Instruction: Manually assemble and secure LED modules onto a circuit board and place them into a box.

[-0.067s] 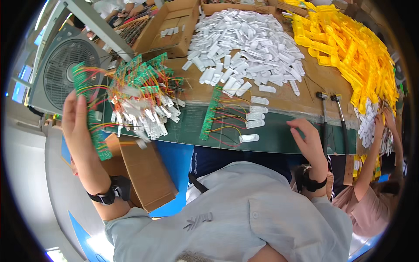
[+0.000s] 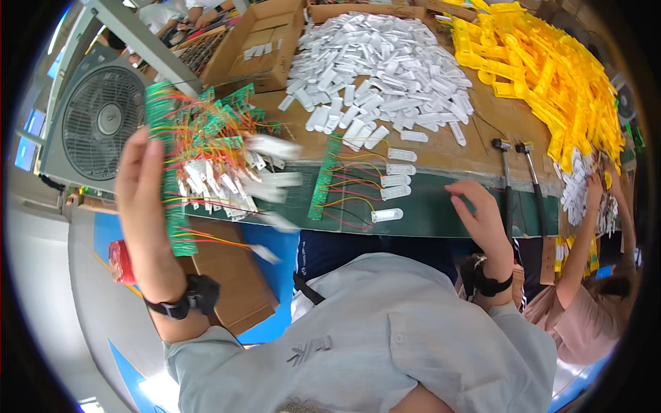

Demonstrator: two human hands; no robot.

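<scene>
the left hand [image 2: 141,189] grips a green circuit strip [image 2: 174,206] at left, beside the wired heap [image 2: 215,180]; the right hand [image 2: 480,210], by the desk [image 2: 430,217], has a loose, empty grip. holding steady should spare trailing wires [image 2: 213,239].

The circuit strip [image 2: 176,220] at left is green, its wires [image 2: 219,238] red and yellow, the upper-right parts [image 2: 533,72] bright yellow.

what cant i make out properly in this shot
All in the head view:
- green circuit strip: left edge partly covered by the left hand
- white piece on its lowest wires: details blurred
- white pile: lower layers hidden under upper ones
- person at top left: head cut off by the picture's edge
</scene>
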